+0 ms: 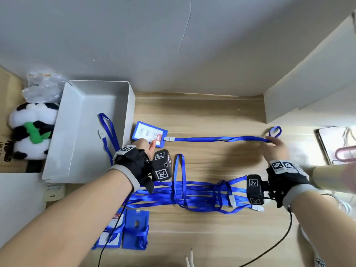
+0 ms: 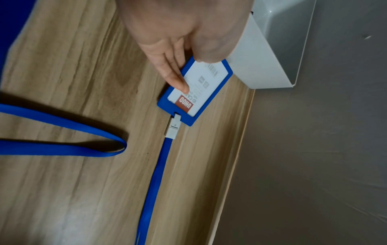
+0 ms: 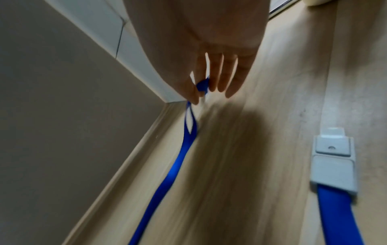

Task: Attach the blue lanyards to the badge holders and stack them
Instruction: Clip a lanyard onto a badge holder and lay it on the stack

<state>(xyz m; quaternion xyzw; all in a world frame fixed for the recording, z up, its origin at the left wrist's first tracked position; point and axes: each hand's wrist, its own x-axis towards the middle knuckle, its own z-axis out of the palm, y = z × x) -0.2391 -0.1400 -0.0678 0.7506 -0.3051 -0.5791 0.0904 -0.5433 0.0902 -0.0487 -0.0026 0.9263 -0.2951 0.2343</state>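
Wood-grain counter (image 1: 212, 112) against a grey wall; white panels close off the right side. Left hand (image 1: 148, 145): fingers straight, pressing flat on a blue badge holder (image 1: 149, 132) that lies just beside the grey tray (image 1: 92, 97); the palm hides the holder's near edge in the wrist view. A white clip (image 1: 169, 139) joins the holder to one lanyard (image 1: 221, 139), stretched along the counter to the right. Right hand (image 1: 276, 149): thumb and forefinger pinch the lanyard's far end, other fingers straight; head view blurred here, and a small loop sticks out past the fingers. A loose lanyard pile (image 1: 192, 195) lies near the front edge between the wrists, its count unclear, strands overlapping. Two more holders (image 1: 134, 228) sit at front left, wrapped in straps and partly covered by the left forearm. One lanyard (image 1: 107, 132) hangs over the tray's wall. Panda toy (image 1: 32, 130) and crumpled plastic left of the tray. At far right, an object is cut off by the frame and not identifiable.
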